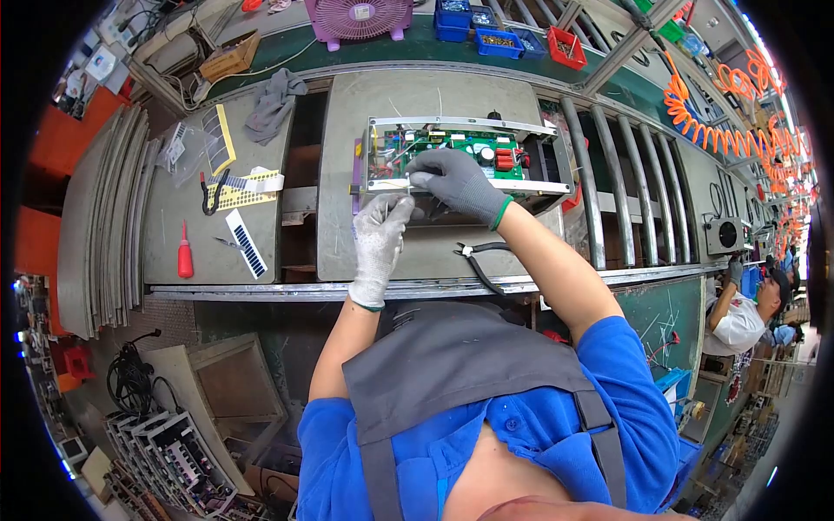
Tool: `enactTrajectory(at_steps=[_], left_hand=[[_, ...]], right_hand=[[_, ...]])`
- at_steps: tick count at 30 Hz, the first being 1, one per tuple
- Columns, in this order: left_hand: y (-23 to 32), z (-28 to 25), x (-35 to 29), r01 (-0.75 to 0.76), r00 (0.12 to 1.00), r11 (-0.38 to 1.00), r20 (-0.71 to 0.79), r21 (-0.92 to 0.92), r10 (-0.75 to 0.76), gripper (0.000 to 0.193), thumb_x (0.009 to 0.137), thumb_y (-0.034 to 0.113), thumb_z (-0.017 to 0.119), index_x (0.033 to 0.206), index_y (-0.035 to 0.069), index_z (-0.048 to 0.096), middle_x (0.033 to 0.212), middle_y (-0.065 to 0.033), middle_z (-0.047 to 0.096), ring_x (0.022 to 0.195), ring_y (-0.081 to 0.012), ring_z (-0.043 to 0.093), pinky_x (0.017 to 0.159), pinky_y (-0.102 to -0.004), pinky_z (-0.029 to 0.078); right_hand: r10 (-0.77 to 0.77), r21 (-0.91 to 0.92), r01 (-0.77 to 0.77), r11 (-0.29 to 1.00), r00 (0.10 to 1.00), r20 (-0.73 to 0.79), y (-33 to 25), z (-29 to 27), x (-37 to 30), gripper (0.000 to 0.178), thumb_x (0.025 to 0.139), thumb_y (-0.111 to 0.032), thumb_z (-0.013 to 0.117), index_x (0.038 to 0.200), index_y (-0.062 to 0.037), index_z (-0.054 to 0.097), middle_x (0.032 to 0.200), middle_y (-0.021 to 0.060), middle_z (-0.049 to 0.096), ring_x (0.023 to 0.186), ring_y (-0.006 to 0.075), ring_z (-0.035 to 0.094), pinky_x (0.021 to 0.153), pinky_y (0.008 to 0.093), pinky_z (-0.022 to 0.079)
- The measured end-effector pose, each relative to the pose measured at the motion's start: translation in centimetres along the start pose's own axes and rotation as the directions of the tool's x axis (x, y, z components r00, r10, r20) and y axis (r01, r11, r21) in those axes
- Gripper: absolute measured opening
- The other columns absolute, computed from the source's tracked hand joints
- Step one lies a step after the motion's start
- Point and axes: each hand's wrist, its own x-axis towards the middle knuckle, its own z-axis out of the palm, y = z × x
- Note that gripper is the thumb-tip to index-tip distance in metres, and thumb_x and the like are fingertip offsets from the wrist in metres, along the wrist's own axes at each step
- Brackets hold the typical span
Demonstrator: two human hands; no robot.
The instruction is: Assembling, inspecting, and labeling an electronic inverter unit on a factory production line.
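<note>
In front of me an open metal-framed electronics unit (469,186) lies on a grey board (347,252). Inside it sits a green circuit board (462,153) with wires, capacitors and red parts. My right hand (460,181), in a grey glove, reaches over the unit's near rail with its fingers pinched together. Just below that rail, my left hand (380,236) in a whiter glove has thumb and fingers closed, close to the right fingertips. Something thin and pale shows between the two hands; its kind is too small to tell. Diagonal cutters (483,262) lie nearer to me.
On the left board are a red bottle (185,252), black-and-red pliers (211,193), label sheets (246,245) and a grey cloth (274,104). Metal rollers (618,187) run to the right. A purple fan (360,19) and parts bins (499,43) stand behind. A co-worker (749,304) is at far right.
</note>
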Motion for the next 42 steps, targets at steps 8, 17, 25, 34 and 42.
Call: enactTrajectory(at_steps=[8, 17, 25, 34, 42], left_hand=[[0.0, 0.3, 0.1, 0.018, 1.0, 1.0, -0.021, 0.009, -0.017, 0.015, 0.095, 0.018, 0.069, 0.098, 0.004, 0.072, 0.074, -0.0034, 0.07, 0.049, -0.0015, 0.05, 0.041, -0.019, 0.032], [-0.8, 1.6, 1.9, -0.128, 0.98, 0.991, -0.147, 0.032, 0.131, 0.012, 0.094, 0.016, 0.07, 0.089, 0.005, 0.071, 0.073, -0.0015, 0.07, 0.05, -0.0012, 0.047, 0.044, -0.0199, 0.034], [1.3, 1.9, 2.4, -0.24, 0.938, 0.724, -0.038, 0.647, 0.345, 0.03, 0.09, 0.025, 0.069, 0.111, 0.003, 0.068, 0.086, -0.0151, 0.068, 0.079, -0.0302, 0.068, 0.078, -0.0385, 0.053], [1.1, 0.4, 0.2, -0.16, 0.987, 0.986, 0.012, -0.055, 0.161, 0.015, 0.091, 0.006, 0.072, 0.105, 0.003, 0.07, 0.092, -0.001, 0.067, 0.059, -0.0007, 0.045, 0.05, -0.0175, 0.032], [3.4, 0.0, 0.4, 0.003, 0.987, 0.999, 0.161, -0.054, 0.005, 0.013, 0.096, 0.009, 0.064, 0.108, 0.006, 0.064, 0.087, 0.001, 0.063, 0.082, -0.0074, 0.055, 0.068, -0.0212, 0.042]], right_hand=[[0.022, 0.063, -0.023, 0.998, 0.999, 0.028, 0.8, 0.0, 0.0, 0.024, 0.091, -0.023, 0.063, 0.109, -0.0101, 0.073, 0.101, 0.0119, 0.073, 0.093, 0.0271, 0.07, 0.086, 0.0363, 0.053], [-0.017, 0.138, 0.013, 0.99, 1.0, 0.026, 1.1, -0.2, 0.0, 0.023, 0.088, -0.013, 0.068, 0.106, 0.0003, 0.072, 0.096, 0.0117, 0.073, 0.091, 0.0174, 0.067, 0.086, 0.0326, 0.054], [-0.184, -0.035, 0.182, 0.983, 0.98, -0.072, 2.7, 0.2, 0.1, 0.023, 0.086, -0.027, 0.068, 0.101, -0.0117, 0.076, 0.098, 0.01, 0.074, 0.094, 0.0299, 0.068, 0.086, 0.0391, 0.053], [-0.151, -0.029, 0.149, 0.988, 0.987, -0.048, 1.6, -0.4, -0.4, 0.02, 0.087, -0.017, 0.069, 0.102, -0.0042, 0.074, 0.096, 0.0119, 0.071, 0.088, 0.0246, 0.067, 0.082, 0.0349, 0.054], [-0.265, -0.025, 0.264, 0.964, 0.964, -0.031, 2.6, -0.3, -0.5, 0.019, 0.089, -0.014, 0.068, 0.106, -0.0076, 0.074, 0.097, 0.0098, 0.071, 0.092, 0.0243, 0.067, 0.085, 0.0361, 0.053]])
